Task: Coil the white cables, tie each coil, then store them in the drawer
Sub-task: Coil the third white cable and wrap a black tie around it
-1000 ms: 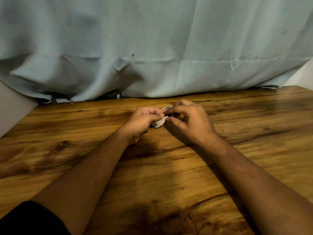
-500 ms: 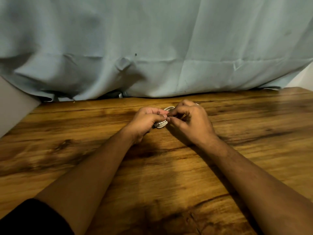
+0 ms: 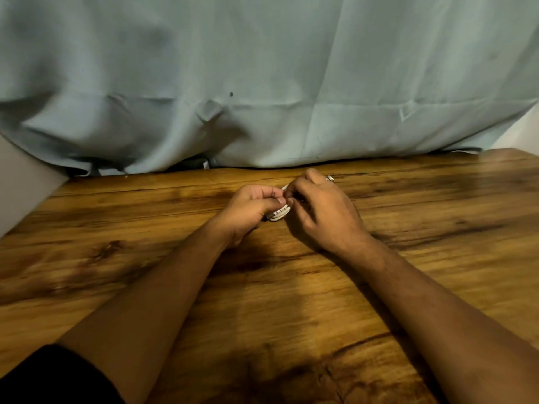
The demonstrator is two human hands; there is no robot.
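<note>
Note slight inward shift of right hand (image 3: 320,217) since one second ago, with less of the upper loop exposed and a ring (image 3: 330,178) now visible on one finger; observe right fingertips pinching the top of white cable coil (image 3: 278,213); observe left hand (image 3: 250,209) curled round the coil's left side, thumb on the bundled strands; locate coil between both hands, low over bench (image 3: 116,228), contact with bench not determinable; locate pale blue curtain (image 3: 262,68) behind bench.

Passing room over wooden tabletop (image 3: 122,266) L, R & near side; curtain (image 3: 262,68) along far edge, wall (image 3: 20,185) far L.
</note>
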